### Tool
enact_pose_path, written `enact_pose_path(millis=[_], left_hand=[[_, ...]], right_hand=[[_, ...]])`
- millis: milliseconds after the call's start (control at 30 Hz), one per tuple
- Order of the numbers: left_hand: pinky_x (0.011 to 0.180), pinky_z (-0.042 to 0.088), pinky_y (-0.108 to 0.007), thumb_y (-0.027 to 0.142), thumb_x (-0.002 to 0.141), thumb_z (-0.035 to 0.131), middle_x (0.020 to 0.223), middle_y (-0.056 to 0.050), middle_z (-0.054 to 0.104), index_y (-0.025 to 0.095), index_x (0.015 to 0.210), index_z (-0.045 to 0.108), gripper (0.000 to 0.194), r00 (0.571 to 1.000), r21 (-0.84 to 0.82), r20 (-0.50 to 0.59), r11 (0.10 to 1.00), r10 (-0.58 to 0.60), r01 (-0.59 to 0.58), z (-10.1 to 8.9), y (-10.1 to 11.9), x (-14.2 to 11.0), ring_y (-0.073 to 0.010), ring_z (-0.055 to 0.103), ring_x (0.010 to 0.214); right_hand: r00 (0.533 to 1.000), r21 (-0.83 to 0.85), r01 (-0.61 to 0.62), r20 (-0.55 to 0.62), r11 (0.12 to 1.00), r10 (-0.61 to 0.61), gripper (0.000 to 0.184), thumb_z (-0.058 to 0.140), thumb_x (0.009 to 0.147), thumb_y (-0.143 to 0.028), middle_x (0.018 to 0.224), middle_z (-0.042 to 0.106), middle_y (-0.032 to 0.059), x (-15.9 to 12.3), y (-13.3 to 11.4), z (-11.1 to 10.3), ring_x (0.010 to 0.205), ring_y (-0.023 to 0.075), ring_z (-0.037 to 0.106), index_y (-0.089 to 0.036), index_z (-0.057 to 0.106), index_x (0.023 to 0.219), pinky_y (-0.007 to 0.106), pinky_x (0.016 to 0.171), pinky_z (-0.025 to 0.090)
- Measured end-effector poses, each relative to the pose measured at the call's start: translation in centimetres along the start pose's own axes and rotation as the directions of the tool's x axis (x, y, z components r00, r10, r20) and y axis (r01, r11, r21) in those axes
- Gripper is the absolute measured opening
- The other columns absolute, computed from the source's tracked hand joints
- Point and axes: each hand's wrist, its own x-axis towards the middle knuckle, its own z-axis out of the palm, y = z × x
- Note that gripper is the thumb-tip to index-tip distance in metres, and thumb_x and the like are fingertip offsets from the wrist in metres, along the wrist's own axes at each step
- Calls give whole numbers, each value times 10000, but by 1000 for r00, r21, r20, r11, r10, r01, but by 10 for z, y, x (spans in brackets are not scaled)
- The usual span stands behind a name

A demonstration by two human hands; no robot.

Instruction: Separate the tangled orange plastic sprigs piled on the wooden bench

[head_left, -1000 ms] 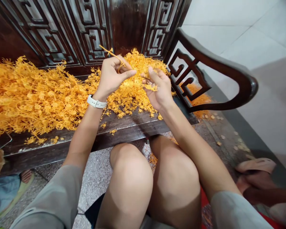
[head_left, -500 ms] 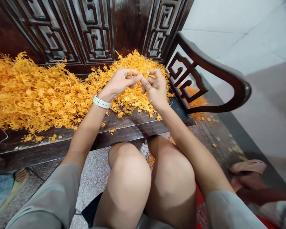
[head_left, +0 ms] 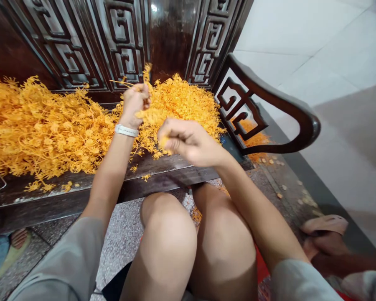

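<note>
My left hand (head_left: 133, 103), with a pale band on its wrist, is closed around some thin orange plastic sprigs (head_left: 147, 74) whose ends stick up and out to the left. Lower and to the right, my right hand (head_left: 196, 144) pinches a small orange plastic piece (head_left: 164, 141) between thumb and fingers; motion smears its shape. Between the two hands is a blurred orange strand (head_left: 153, 116), and I cannot tell which hand it belongs to. Behind them lies a heap of loose orange plastic pieces (head_left: 188, 100), joined to a larger pile of sprigs (head_left: 56, 129) on the left.
The heaps lie on a dark wooden bench (head_left: 166, 165) with a carved lattice back (head_left: 125, 37) and a curved armrest (head_left: 301, 113) at right. More orange pieces (head_left: 253, 133) lie beyond the armrest. Another person's foot (head_left: 326, 228) shows at lower right, a sandalled one (head_left: 19, 240) at lower left.
My hands were together over the right heap and have come apart. The left moved left, with sprigs now showing upright in it; the right came down toward me with an orange piece.
</note>
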Motion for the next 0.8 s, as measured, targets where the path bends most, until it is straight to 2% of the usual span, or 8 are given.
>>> enact_pose_path(millis=[67,133,200,233,333,467,667,800], left_hand=[[459,262,-256,740,659,917,679,60,580,229,820,544,653,992,5,-12,992,123,-123,-23,6,10,-22,555,633],[444,301,-290,790,711,844,672,36,606,252,823,591,604,974,61,26,972,226,-228,-36,10,12,-68,576,608],[436,347,-314,790,771,782,627,12,599,254,811,628,558,955,144,92,945,283,-294,-38,14,7,-110,556,547],[435,359,-310,769,783,784,608,6,597,246,809,645,542,946,178,142,933,290,-313,-35,15,4,-116,553,528],[421,356,-277,688,758,856,549,13,573,227,767,674,496,927,207,214,914,307,-350,-21,21,-10,-104,510,469],[472,433,-270,607,729,917,579,-13,634,218,741,711,440,891,203,315,894,326,-399,-5,33,-28,-128,574,530],[594,525,-293,558,714,939,691,-46,744,203,752,736,412,834,216,438,861,336,-460,9,45,-46,-167,662,656],[608,509,-322,514,739,925,690,-57,749,191,750,748,368,803,259,490,824,339,-505,10,47,-52,-177,648,646]], right_hand=[[931,83,-55,364,995,21,277,746,964,-463,865,701,40,-3,-18,-1,713,136,644,-187,724,945,266,645,550],[920,161,-117,389,980,46,381,761,919,-569,857,732,50,-1,-19,-9,698,148,667,-192,733,969,267,614,549],[994,231,-106,38,967,99,478,749,875,-680,865,735,45,7,-5,-18,676,146,649,-218,713,996,267,583,536],[973,258,-80,-191,963,133,505,727,872,-715,891,736,43,12,4,-22,680,145,642,-233,698,1017,270,582,534],[781,286,-50,-586,957,216,520,700,878,-735,978,730,40,20,30,-27,725,145,641,-259,659,1083,279,603,540],[650,227,-31,-735,974,192,451,734,888,-673,941,682,11,17,41,-22,667,108,583,-264,634,1048,255,561,496],[754,149,-159,-620,976,217,511,825,804,-689,879,669,14,14,45,-15,660,111,573,-243,626,955,264,528,474],[785,87,-134,-599,987,159,497,788,861,-672,691,585,-26,13,62,-19,573,103,521,-239,547,826,280,524,439]])
